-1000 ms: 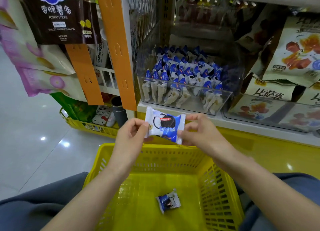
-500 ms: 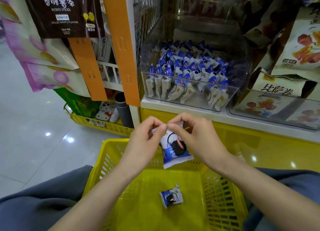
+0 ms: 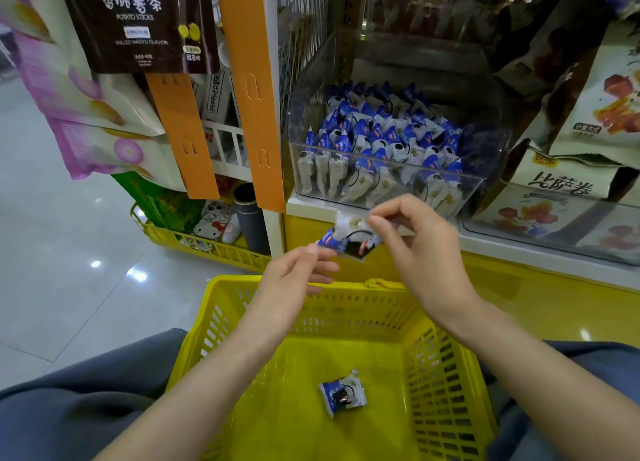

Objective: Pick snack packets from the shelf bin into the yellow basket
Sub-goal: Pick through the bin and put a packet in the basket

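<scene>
Snack packet (image 3: 349, 237), blue and white with a dark round biscuit printed on it, hangs at the centre of the frame, above the far rim of the yellow basket (image 3: 221, 308) and just below the shelf bin (image 3: 304, 90). Its lettering is too blurred to read. The right hand (image 3: 419, 249) pinches the packet's upper edge between thumb and forefinger. The left hand (image 3: 294, 280) has its fingertips at the packet's lower left corner, the other fingers loosely curled; whether it grips the corner cannot be told. A second packet (image 3: 343, 393) of the same kind lies on the basket floor, lower centre.

The clear bin holds many matching packets (image 3: 381, 138), standing in rows behind its front wall. In the upper left, a dark brown bag (image 3: 138, 24) reads "POTATO STICKS" and "GRILLED WAGYU FLAVOR" under Chinese characters. Pink and white bags (image 3: 69, 90) hang beside it. Orange strips (image 3: 254, 90) run down the shelf post. At the right, pale bags (image 3: 561, 180) carry large Chinese writing. Left of centre, on the floor, another yellow basket (image 3: 194, 242) holds a cat-face item (image 3: 211, 223) and a dark cylinder (image 3: 249, 215).
</scene>
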`<state>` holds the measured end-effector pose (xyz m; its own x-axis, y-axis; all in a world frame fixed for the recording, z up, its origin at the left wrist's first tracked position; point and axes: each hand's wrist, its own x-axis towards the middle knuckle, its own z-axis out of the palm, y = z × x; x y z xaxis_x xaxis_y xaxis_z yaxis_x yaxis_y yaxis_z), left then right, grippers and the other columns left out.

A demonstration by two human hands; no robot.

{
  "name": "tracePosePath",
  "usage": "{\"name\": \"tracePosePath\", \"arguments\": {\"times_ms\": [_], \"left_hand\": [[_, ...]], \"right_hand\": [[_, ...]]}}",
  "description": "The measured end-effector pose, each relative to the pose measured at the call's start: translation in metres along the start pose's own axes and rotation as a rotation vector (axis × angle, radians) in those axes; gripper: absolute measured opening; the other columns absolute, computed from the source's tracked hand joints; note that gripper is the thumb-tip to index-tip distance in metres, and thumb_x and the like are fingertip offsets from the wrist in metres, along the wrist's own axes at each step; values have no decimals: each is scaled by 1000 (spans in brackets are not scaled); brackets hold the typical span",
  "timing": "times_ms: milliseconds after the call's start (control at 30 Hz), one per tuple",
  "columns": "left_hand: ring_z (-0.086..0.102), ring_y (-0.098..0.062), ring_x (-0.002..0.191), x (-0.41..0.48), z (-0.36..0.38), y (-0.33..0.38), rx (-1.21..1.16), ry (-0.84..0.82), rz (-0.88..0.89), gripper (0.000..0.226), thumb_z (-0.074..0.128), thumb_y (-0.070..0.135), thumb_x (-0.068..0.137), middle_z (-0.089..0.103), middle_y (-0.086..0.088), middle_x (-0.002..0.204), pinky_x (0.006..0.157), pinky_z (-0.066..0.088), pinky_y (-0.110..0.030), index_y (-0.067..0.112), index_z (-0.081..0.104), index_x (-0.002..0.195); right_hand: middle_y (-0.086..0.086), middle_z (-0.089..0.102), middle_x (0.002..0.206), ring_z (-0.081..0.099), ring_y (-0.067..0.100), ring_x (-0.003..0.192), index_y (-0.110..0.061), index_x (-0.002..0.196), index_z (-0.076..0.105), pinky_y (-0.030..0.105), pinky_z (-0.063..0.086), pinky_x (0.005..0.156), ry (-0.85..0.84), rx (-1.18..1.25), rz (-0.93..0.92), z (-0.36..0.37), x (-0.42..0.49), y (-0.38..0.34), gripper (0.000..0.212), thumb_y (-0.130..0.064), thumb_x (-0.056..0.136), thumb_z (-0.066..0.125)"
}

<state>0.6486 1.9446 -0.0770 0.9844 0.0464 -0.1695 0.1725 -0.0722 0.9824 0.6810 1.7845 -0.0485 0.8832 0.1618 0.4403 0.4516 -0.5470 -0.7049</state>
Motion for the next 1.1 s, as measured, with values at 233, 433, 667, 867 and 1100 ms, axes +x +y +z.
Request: {"name": "tracePosePath", "arguments": {"times_ms": [233,433,667,867,1100], "left_hand": [[68,-14,84,4,-8,2,-394,3,-106,23,53,26,91,73,-5,92,66,55,-26,15,74,89],[66,-18,98,7,-5,5,-219,93,8,21,53,20,93,72,2,100,90,50,-41,19,64,110],[59,1,93,3,2,1,181,93,295,32,57,11,89,62,14,107,78,48,-18,40,51,102],[53,9,95,0,5,-9,389,111,360,38,70,21,79,57,21,103,70,43,-4,37,48,105],[62,3,86,3,0,-11,414,95,300,24,50,11,92,62,14,102,74,55,-24,29,52,109]], "right_hand": [[1,64,102,57,13,97,-11,92,67,27,50,73,-280,-255,-433,11,-17,-3,17,-24,88,57],[-8,58,103,56,2,93,-19,116,54,20,49,81,-168,72,145,18,-15,-7,23,-24,93,51],[8,70,98,66,2,73,-8,109,60,16,55,65,-299,612,635,22,-13,-9,20,-16,95,48],[14,66,100,65,9,69,-5,102,50,21,56,59,-266,620,702,29,-17,-7,16,-19,93,53],[8,59,97,66,9,62,-16,87,45,31,59,60,-258,580,623,37,-18,-3,17,-16,86,62]]}}
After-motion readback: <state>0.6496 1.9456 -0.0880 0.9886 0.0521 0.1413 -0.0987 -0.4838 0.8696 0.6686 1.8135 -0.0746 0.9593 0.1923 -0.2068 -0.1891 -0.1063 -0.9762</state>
